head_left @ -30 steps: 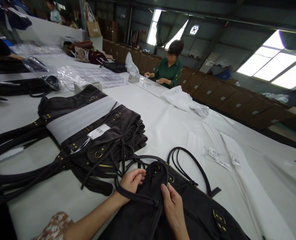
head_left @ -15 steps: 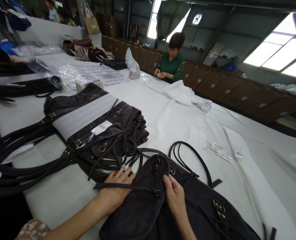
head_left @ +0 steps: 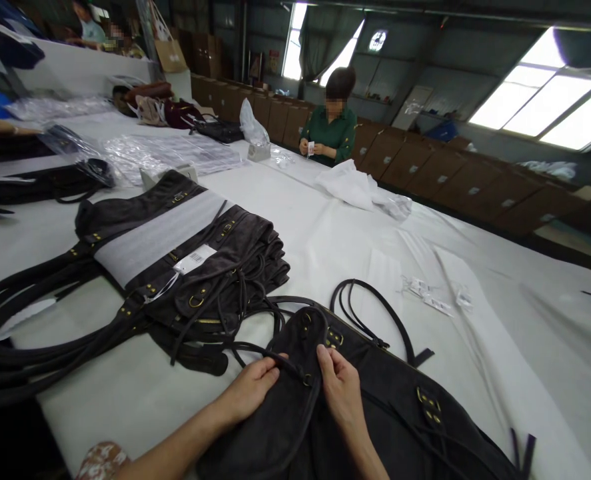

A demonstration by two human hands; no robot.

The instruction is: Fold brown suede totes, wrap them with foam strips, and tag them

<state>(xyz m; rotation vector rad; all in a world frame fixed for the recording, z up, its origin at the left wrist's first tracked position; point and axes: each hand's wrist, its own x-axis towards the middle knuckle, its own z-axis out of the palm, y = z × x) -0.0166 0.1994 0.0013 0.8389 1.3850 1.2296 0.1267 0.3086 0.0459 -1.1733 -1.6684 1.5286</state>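
A black handbag [head_left: 390,393] with brass buckles lies before me, its long rounded flap [head_left: 275,427] on top. My right hand [head_left: 344,390] pinches the flap's right edge between thumb and fingers. At the left edge, my left hand [head_left: 255,390] is closed on the flap, where a thin black strap [head_left: 255,348] crosses by the fingertips. A small brass ring [head_left: 307,380] sits on the flap between both hands. Just beyond, to the left, is a stack of similar dark bags [head_left: 245,233] with a white wrap band [head_left: 150,237] and a barcode tag [head_left: 195,259].
White tags [head_left: 430,297] and strips of white wrapping [head_left: 490,333] lie on the white table [head_left: 315,247] at right. Crumpled white plastic [head_left: 350,187] is farther back. A person in green [head_left: 330,127] handles a small tag across the table. Brown cartons [head_left: 425,170] line the far side.
My left hand has gone from lying spread on the flap and strap to gripping the flap's left edge. The strap end has shifted off my left wrist. My right hand keeps its pinch.
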